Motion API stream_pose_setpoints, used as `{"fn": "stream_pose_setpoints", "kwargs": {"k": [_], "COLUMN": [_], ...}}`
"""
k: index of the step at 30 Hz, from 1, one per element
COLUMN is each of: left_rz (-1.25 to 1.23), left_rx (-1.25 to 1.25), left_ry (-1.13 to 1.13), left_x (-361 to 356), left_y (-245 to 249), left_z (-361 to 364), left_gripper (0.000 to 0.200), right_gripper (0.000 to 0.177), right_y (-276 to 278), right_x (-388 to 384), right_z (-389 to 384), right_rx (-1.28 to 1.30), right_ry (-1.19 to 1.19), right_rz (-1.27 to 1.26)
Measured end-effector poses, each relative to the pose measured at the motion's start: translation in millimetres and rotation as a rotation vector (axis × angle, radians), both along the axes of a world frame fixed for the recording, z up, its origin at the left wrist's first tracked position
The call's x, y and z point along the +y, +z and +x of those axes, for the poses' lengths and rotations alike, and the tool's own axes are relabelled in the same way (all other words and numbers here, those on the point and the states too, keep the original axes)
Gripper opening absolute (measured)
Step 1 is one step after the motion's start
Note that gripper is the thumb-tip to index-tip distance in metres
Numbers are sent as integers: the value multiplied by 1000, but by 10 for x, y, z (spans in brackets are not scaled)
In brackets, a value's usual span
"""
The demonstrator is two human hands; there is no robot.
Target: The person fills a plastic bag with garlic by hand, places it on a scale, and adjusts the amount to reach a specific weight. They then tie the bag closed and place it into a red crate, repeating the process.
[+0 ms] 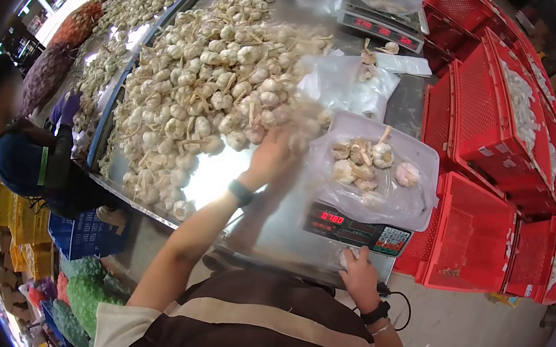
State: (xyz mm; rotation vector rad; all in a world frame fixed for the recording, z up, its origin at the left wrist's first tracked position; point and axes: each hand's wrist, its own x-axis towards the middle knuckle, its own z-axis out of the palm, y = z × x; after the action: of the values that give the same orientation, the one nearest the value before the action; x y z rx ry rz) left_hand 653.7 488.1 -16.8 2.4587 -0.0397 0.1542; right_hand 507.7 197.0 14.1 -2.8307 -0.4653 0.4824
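Note:
My left hand (275, 154), with a black watch on the wrist, reaches out to the near edge of a big heap of garlic bulbs (213, 75) on the metal table (264, 231). The hand is motion-blurred, and blurred garlic bulbs (300, 138) sit at its fingertips. To its right a digital scale (348, 227) shows red digits. On it stands a white tray (425, 160) lined with a clear plastic bag holding several bulbs (369, 162). My right hand (359, 273) rests against the scale's front corner. I see its back only, and the fingers are hidden.
Red plastic crates (492, 123), some with peeled garlic, stack along the right. A second scale (383, 27) and loose plastic bags (345, 81) sit at the table's far end. A person in blue (30, 157) works at the left beside mesh sacks and blue crates.

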Motion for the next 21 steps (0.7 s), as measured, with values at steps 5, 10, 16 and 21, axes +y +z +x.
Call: {"fn": "stream_pose_setpoints", "kwargs": {"k": [5, 10, 16, 21], "left_rz": [401, 378, -1615, -2161], "left_rx": [-77, 82, 601, 552], "left_ry": [25, -83, -44, -173], "left_x": [-223, -58, 606, 743], "left_y": [-276, -258, -377, 193], "left_z": [211, 86, -147, -452], "left_gripper": [40, 34, 44, 46], "right_gripper": [41, 34, 36, 40], "right_y": [-183, -179, -107, -108], "right_x": [34, 127, 390, 516], "right_z": [99, 296, 215, 415], "right_rx": [14, 289, 89, 257], "right_ry": [96, 52, 356, 430], "right_rz": [-88, 201, -4, 107]}}
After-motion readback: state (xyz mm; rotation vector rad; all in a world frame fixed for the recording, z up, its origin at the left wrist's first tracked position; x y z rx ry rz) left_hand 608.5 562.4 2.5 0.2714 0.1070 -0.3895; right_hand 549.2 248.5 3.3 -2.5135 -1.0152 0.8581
